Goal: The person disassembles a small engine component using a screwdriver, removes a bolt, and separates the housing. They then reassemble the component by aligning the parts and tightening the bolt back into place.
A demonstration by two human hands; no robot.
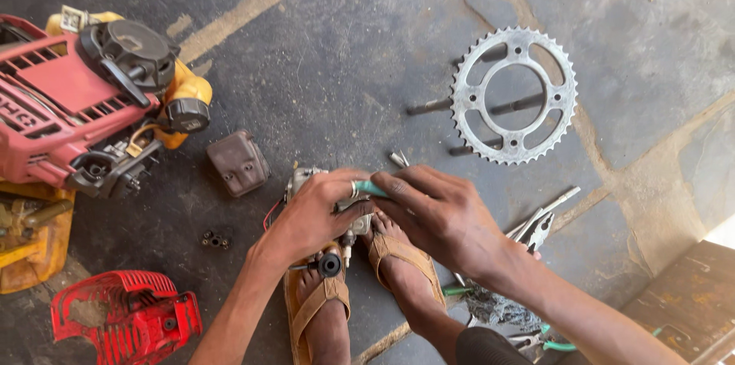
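Hands are seen from the head view: the left hand (310, 216) is curled closed around a small metal carburettor (346, 221), held above the sandalled feet (360, 281). The right hand (436, 212) is pinched shut on a teal-handled tool (370, 188) pressed against it. A sprocket (513, 95) lies well apart on the concrete floor (344, 66).

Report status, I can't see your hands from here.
Left hand grips carburetor. Right hand holds green-handled tool against it. Nothing blocking.
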